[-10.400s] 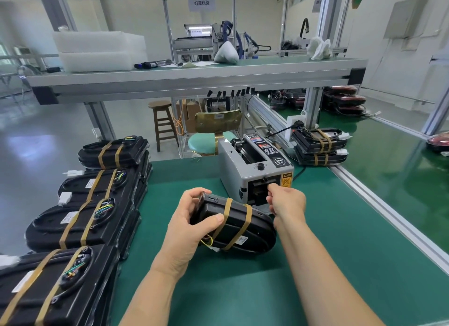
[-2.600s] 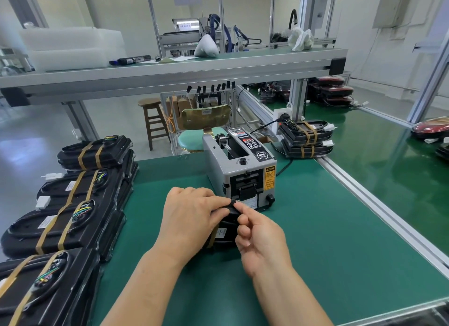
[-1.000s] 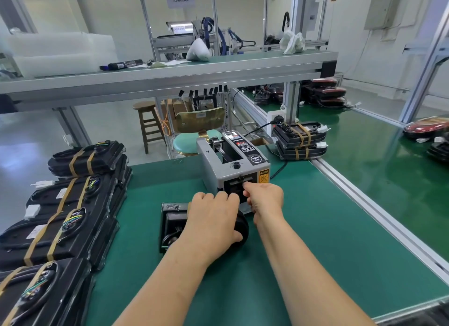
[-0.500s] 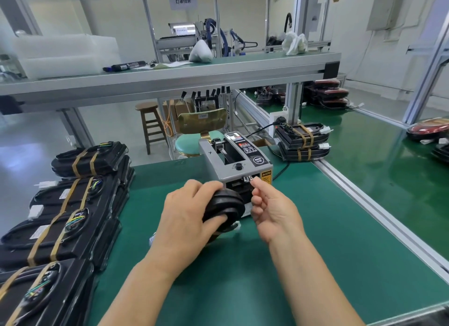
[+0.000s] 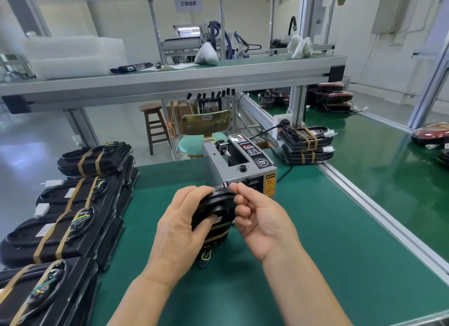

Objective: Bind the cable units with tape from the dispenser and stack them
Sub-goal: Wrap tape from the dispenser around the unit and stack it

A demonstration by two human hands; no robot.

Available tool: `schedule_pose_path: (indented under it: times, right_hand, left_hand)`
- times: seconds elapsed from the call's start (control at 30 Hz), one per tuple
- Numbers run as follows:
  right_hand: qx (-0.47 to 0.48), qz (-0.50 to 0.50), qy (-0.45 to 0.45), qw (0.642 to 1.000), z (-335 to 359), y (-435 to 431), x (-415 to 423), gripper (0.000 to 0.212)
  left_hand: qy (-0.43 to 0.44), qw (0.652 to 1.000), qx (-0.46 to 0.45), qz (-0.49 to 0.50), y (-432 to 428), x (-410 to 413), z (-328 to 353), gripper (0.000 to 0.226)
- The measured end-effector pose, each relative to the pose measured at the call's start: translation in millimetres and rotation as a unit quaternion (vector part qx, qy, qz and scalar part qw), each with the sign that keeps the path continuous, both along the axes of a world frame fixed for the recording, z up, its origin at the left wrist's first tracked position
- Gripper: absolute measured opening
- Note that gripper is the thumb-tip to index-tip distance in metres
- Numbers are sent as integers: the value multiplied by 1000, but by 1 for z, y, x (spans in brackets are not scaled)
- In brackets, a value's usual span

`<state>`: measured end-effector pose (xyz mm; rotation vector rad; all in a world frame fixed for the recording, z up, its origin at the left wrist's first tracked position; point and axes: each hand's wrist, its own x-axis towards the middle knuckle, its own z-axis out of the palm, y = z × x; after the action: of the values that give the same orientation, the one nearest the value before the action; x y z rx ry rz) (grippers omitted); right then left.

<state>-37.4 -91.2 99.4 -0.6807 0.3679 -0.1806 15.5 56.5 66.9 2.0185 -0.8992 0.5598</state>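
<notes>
Left hand (image 5: 179, 231), reaching forward above the green desk (image 5: 328, 228), grips a black cable unit (image 5: 218, 205) in curled fingers just before the tape dispenser (image 5: 243, 166); right hand (image 5: 262, 220), palm leftward, pinches a tape strip (image 5: 226, 184) at the unit's top edge.

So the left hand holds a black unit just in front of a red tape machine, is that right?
Not quite. The tape machine is grey, not red, as the head view shows. The left hand does hold the black unit just in front of it.
</notes>
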Motion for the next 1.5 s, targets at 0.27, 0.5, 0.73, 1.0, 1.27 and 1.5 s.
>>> schedule_pose_path:
  times: [0.27,0.5,0.73,1.0,1.27,1.5]
  right_hand:
    - [-87,8,0,996,1,14,-3,9]
    - [-108,3,0,994,2,22,-4,7]
    - [-110,5,6,994,2,24,-4,7]
    - [-73,21,-5,997,4,27,-6,17]
    - [-45,24,2,999,5,30,-6,11]
    - [-75,15,16,997,6,32,-7,5]
  left_hand:
    - [-6,1000,-15,-6,8,-1,-8,61]
    - [-6,1000,-27,-2,12,-4,-8,56]
    - [-1,1000,-26,-8,15,-3,-8,63]
    - [-8,999,-31,-14,16,-3,-10,62]
    - [-12,999,-36,-17,17,-2,-11,62]
    - [-7,999,-37,-14,16,-3,-11,61]
